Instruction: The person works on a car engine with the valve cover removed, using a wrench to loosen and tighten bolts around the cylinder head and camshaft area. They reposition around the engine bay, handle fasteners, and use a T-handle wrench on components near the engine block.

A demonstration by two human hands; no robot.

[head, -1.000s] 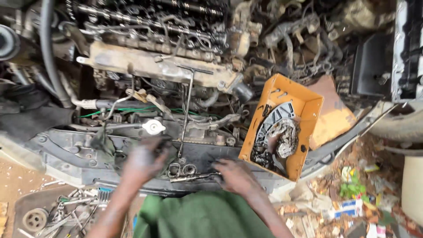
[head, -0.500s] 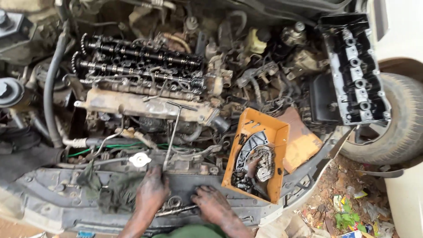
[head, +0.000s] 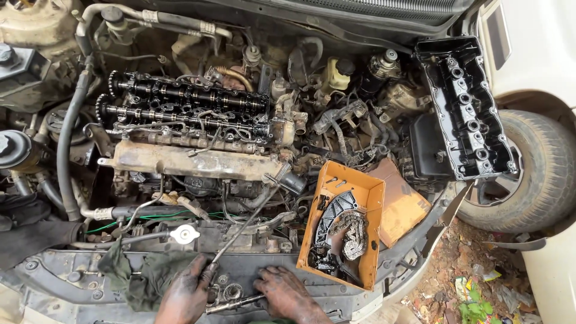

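Observation:
My left hand [head: 187, 288], black with grease, grips the lower end of a long T-handle wrench [head: 246, 219] that leans up toward the engine. My right hand [head: 287, 293] rests fingers-down on the front crossmember [head: 72, 282], touching a ratchet handle [head: 235, 304] and several sockets [head: 231, 292] lying between the hands. Above them sits the open engine with its two exposed camshafts [head: 186, 105]. A dirty green rag [head: 144, 273] lies just left of my left hand.
An orange cardboard box [head: 345, 225] holding a timing chain and guides sits to the right of my hands. The black valve cover [head: 465, 108] leans upside down at upper right, beside the front tyre [head: 534, 171]. A white radiator cap [head: 183, 234] and hoses are at left.
The view has tilted up, showing more of the engine bay and the valve cover. My left hand has closed around the wrench's lower end; my right hand stays by the ratchet.

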